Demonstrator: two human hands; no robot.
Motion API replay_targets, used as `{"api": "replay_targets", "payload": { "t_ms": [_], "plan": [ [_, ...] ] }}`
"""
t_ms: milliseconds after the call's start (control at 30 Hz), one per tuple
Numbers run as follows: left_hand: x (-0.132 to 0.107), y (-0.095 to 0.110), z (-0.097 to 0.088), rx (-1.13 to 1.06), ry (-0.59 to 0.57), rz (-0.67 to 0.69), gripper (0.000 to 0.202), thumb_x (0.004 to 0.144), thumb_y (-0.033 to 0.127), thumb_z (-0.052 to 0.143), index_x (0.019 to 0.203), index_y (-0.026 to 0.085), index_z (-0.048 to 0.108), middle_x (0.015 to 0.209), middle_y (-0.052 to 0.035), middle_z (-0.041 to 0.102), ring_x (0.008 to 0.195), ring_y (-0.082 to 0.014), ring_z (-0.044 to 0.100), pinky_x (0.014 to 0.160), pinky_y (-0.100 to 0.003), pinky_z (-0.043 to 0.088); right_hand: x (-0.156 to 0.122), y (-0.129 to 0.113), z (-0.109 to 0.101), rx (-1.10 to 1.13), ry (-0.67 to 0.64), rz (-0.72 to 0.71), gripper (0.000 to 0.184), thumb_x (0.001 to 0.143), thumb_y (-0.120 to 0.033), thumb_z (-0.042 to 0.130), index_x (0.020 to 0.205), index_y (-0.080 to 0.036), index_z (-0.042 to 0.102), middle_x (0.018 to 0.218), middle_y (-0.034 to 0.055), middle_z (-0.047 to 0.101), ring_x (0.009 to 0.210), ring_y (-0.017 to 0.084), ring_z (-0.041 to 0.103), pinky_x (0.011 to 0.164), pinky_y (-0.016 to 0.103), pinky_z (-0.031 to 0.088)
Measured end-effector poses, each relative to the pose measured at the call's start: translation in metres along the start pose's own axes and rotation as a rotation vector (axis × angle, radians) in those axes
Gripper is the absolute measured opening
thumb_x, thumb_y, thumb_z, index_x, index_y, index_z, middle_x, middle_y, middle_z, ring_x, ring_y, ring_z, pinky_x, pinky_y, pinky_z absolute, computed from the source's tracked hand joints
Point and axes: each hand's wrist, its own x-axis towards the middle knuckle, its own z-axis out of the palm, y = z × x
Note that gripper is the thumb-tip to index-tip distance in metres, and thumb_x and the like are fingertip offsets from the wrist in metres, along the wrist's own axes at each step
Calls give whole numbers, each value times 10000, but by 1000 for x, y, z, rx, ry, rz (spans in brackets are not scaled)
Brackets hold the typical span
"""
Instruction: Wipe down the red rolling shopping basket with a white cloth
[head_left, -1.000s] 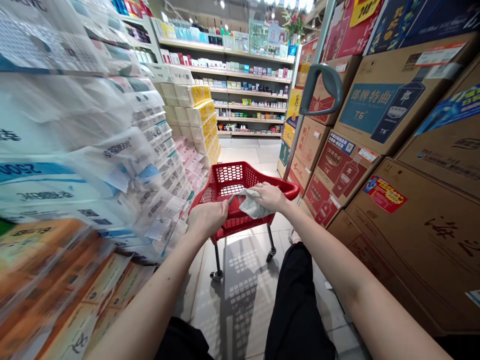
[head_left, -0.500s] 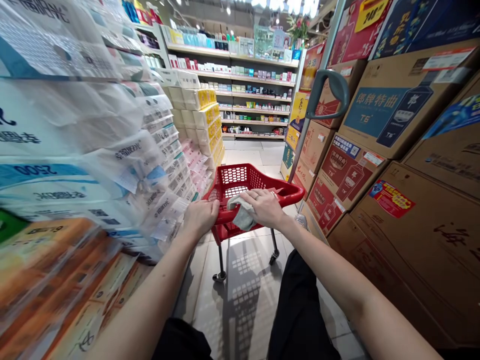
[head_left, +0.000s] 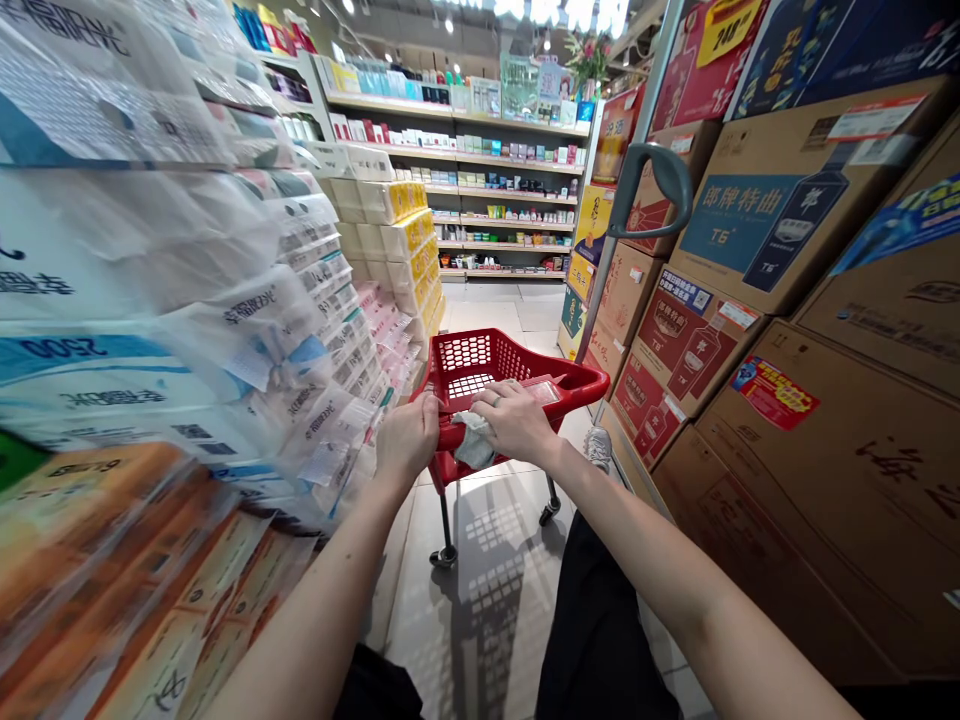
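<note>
Left hand (head_left: 407, 438) fingers clenched red cart rim (head_left: 574, 381); right hand (head_left: 514, 422) fingers grasped it over grey cloth (head_left: 472, 445). Tiled aisle (head_left: 487, 315) ran open ahead.

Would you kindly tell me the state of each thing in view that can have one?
Left hand: closed around the cart handle.
Right hand: curled over the handle, beside the cloth.
Grey cloth: crumpled, draped over the handle.
Red shopping cart: upright on its casters.
Cardboard cartons: closed, stacked.
Film-wrapped paper packs: sealed, stacked.
</note>
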Motion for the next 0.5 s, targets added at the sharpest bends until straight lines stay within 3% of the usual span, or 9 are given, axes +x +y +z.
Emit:
{"api": "replay_targets", "payload": {
  "t_ms": [133, 367, 500],
  "plan": [
    [0, 3, 0, -30, 13, -27, 577, 947, 441, 84, 1149, 167, 550, 896, -83, 691, 821, -215, 631, 697, -301, 407, -5, -5, 3, -5, 41, -32, 267, 912, -366, 485, 1026, -186, 646, 1100, 87, 638, 1178, 246, 449, 1017, 414, 290],
    [2, 9, 2, -211, 40, -4, 515, 953, 449, 119, 1242, 192, 459, 1055, -67, 675, 947, -211, 634, 793, -317, 439, 31, -4, 5, -80, -208, 82, 524, 946, -488, 351, 774, -150, 713, 793, 120, 699, 866, 245, 601, 792, 374, 411],
    [3, 6, 4, -266, 46, -17, 527, 952, 458, 106, 1259, 201, 449, 1042, -65, 676, 940, -221, 633, 805, -339, 446, 21, -14, 8, -71, -102, 74, 507, 942, -496, 345, 825, -153, 698, 808, 117, 689, 903, 250, 585, 874, 402, 387]
  ]
}}
